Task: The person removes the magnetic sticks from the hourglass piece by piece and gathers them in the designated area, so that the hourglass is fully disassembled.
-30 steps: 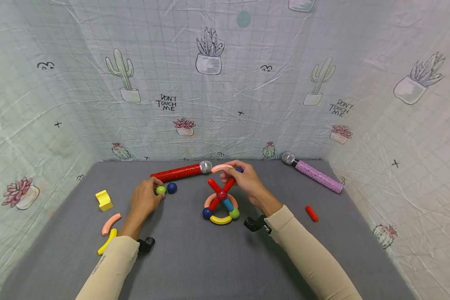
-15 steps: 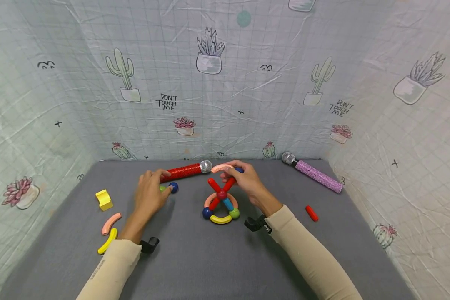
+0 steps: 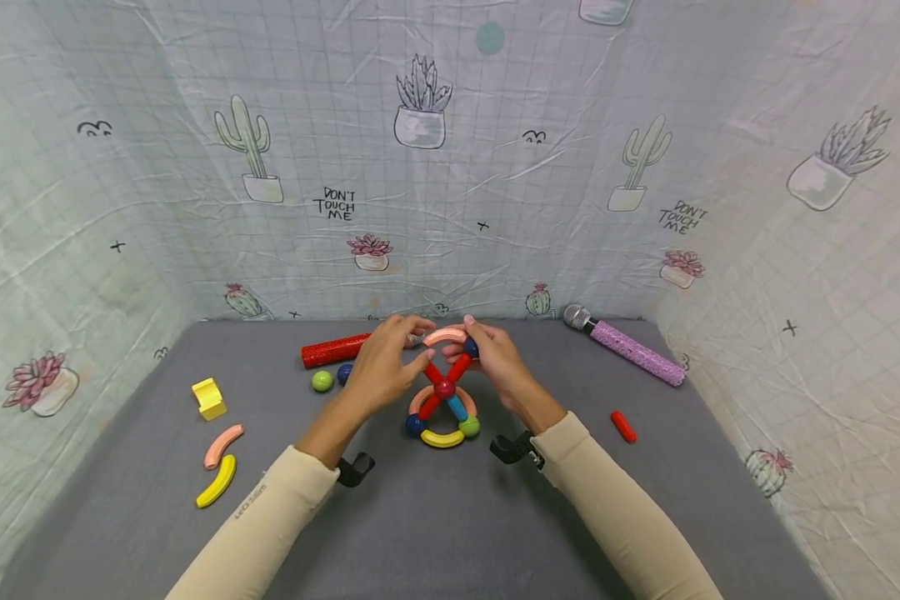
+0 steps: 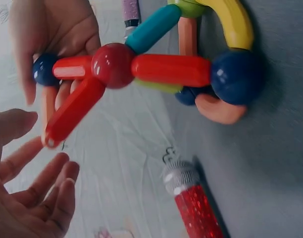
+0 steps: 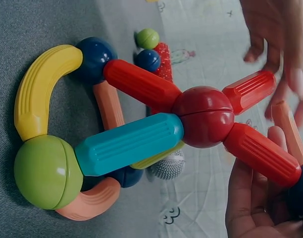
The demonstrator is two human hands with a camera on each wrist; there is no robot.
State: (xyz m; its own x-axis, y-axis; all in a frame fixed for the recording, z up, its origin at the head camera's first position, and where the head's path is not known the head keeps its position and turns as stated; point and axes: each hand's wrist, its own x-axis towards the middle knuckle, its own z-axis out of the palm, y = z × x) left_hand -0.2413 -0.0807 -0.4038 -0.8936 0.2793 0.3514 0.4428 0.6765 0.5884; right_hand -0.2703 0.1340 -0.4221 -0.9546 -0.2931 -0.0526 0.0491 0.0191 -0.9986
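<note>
Presently, the right hand gripped the upper dark-blue plastic ball, where steadiness seemed wise; the half-spread left hand held nothing.

Right hand holds blue ball (left hand near).

Person's L hand, ½ sec. ago over the glossy lime-green ball, has swung R to the multicolored ball-and-rod build, fingertips now just beside its upper-L ribbed red rod. Green ball's back in full view, while the red glitter-covered mic has its silver mesh head mostly hidden. R hand has adjusted its hold, baring more of a glossy dk.-blue ball.
</note>
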